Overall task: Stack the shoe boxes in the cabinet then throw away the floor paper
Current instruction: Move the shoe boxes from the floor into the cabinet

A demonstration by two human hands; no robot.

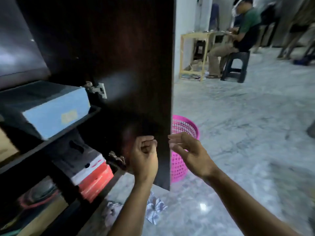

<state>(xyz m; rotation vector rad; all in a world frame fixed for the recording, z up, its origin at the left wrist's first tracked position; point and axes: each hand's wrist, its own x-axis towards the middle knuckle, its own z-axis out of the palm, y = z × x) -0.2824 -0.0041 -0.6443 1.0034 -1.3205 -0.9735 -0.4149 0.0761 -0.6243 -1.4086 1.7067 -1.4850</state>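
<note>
A blue shoe box (51,109) lies on an upper shelf of the dark cabinet (56,142). On the shelf below sits a red and white shoe box (95,176) with a dark box (73,150) on top of it. Crumpled paper (156,208) lies on the floor below my hands, and another piece (111,214) is near the cabinet's foot. My left hand (144,157) is in front of the open cabinet door (119,65), fingers curled, holding nothing. My right hand (189,152) is just right of the door's edge, fingers apart and empty.
A pink mesh waste basket (182,147) stands on the marble floor behind the door's edge. A person sits on a dark stool (236,67) at a small wooden table (194,55) at the back right. The lowest shelf holds more items (37,198).
</note>
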